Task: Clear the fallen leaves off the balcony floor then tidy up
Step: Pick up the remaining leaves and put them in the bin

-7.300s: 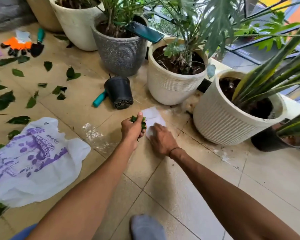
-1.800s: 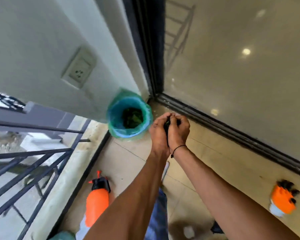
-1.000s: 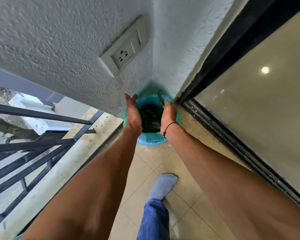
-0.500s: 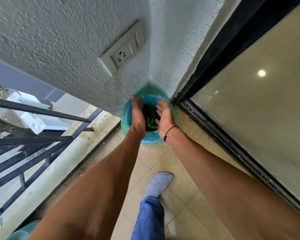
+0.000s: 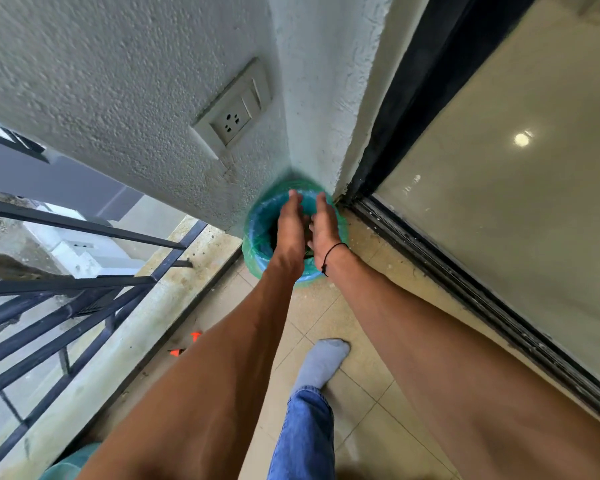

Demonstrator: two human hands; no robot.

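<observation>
- Leaves (image 5: 272,233) show only as a dark mass deep inside the bin (image 5: 257,244), mostly hidden behind the two hands; single leaves cannot be counted.
- One bin: round, lined with a teal-green plastic bag whose edge is folded over the rim, blue wall showing inside. It stands on the tiled floor (image 5: 326,306), tucked into the corner where the rough white wall (image 5: 118,98) meets the dark door frame (image 5: 413,98).
- Left hand (image 5: 291,233) reaches over the bin mouth, fingers straight and pointing away toward the far rim, holding nothing.
- Right hand (image 5: 324,226) lies just beside it, fingers likewise stretched out and loose, nothing gripped; a thin black cord (image 5: 331,252) circles its wrist. The two hands are nearly touching.
- One foot in a grey sock (image 5: 321,363), with a blue jeans leg (image 5: 305,434) above it, stands on the tiles below the bin.
- One socket plate (image 5: 234,110) on the wall, with a socket and a switch; no writing readable on it.
- Dark metal railing (image 5: 66,289) runs along the left edge; two small orange bits (image 5: 194,336) lie near the ledge, too small to identify.
- Glass sliding door (image 5: 516,168) on the right reflects a ceiling light.
</observation>
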